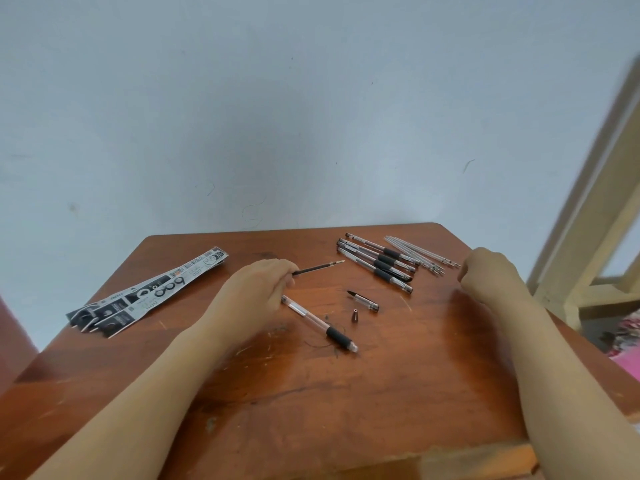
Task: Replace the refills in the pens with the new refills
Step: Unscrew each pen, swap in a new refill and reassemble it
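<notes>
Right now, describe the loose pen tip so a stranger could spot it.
Look at the middle of the wooden table, right of the opened pen barrel. The tip cone sits just beside the pen cap: the smallest piece, a dark stubby cone.

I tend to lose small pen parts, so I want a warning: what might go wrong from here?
1. The small cone tip lies loose on the table between the cap and the open barrel; a forearm sweep may knock it away.
2. The left hand holds the dark refill by one end, so it may slip or bend on insertion.
3. If set down near the clear refills, it might get mixed up with them.
</notes>
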`<state>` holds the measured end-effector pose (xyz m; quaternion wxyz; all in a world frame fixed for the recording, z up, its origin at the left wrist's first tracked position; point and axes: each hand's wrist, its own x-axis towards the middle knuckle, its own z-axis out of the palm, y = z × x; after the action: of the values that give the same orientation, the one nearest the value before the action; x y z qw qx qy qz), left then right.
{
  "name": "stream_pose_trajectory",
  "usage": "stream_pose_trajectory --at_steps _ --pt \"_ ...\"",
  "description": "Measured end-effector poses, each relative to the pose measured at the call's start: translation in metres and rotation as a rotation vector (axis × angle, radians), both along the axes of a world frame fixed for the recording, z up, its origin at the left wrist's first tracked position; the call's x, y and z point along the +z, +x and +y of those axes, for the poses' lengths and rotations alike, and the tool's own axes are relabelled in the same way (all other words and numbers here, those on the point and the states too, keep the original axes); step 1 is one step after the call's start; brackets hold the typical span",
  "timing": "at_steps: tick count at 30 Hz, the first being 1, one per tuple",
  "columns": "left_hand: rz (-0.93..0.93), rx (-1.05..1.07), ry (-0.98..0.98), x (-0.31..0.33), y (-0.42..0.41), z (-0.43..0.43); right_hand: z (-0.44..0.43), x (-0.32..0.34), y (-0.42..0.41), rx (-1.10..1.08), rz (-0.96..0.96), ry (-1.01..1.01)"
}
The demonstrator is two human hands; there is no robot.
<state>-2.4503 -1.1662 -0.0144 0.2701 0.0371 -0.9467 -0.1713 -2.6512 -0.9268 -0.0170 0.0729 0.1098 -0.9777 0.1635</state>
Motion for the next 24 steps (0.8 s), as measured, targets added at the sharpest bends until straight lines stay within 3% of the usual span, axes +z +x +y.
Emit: stream_pose_trajectory --at_steps 10,14,19,24 --pt "0.047 -0.036 0.027 0.001 0.001 0.004 -0.002 0.001 0.002 -0.002 0.028 -0.002" --pt "0.059 -0.056 0.035 0.002 0.002 0.007 -0.016 0.013 0.021 0.146 0.206 -0.237" --pt "0.097 -0.096 0.071 0.003 0.004 0.01 -0.052 0.019 0.078 0.701 -0.114 -0.586" --pt "0.078 -0.153 0.08 -0.002 0.0 0.011 -0.061 0.016 0.096 0.879 -0.314 -0.79"
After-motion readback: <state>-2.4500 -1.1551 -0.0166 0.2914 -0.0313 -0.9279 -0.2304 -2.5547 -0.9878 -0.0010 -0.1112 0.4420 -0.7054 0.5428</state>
